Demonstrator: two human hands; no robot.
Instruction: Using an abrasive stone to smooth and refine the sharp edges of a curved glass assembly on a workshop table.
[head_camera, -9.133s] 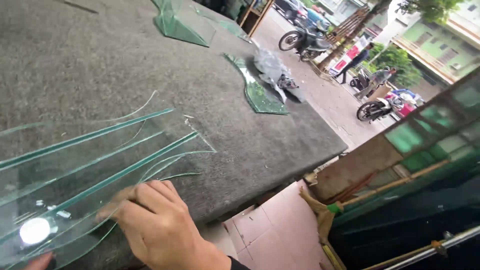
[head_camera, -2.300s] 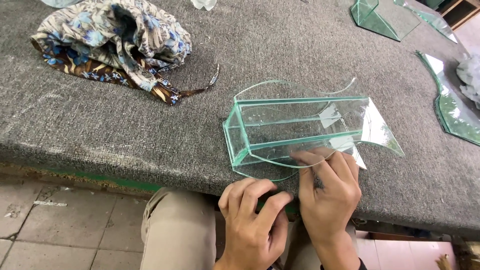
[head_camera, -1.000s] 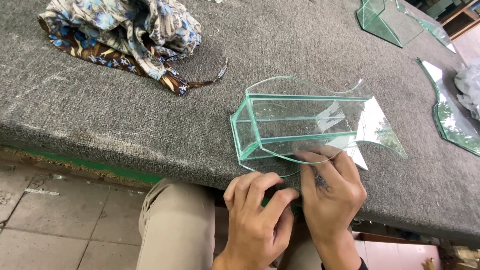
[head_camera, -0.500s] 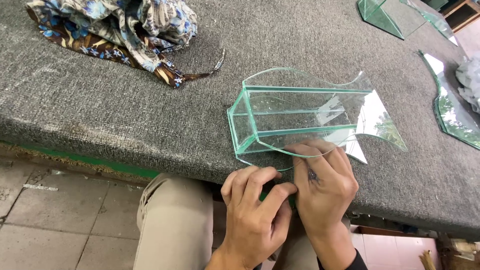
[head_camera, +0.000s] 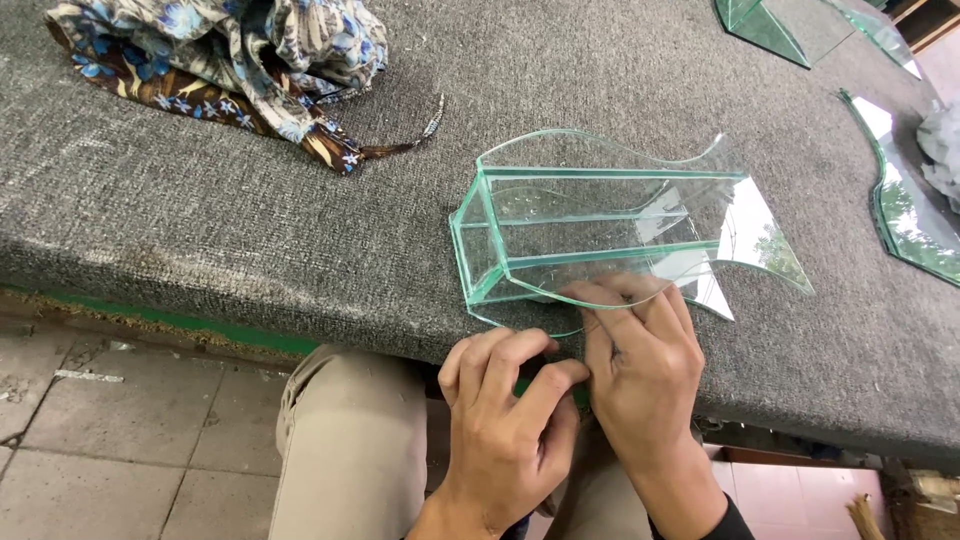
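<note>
A clear, green-edged glass box (head_camera: 600, 220) with curved fish-shaped sides lies on the grey carpeted table (head_camera: 300, 230), close to its near edge. My right hand (head_camera: 645, 370) rests its fingertips on the box's near curved pane, pressing it at the rim. My left hand (head_camera: 510, 420) is curled just below the table edge, beside the right hand. It is closed around a small green thing (head_camera: 528, 385) that is mostly hidden by the fingers.
A crumpled flower-patterned cloth (head_camera: 220, 60) lies at the far left of the table. More glass pieces sit at the far right corner (head_camera: 790, 25), and a curved pane (head_camera: 910, 210) lies on the right. My beige-trousered knee (head_camera: 350, 440) and the tiled floor (head_camera: 100, 420) are below.
Nine seconds ago my hand lay on flat curved panes elsewhere on the table. Over the last second both hands have stayed at the box's near edge; only the view shifted slightly.
</note>
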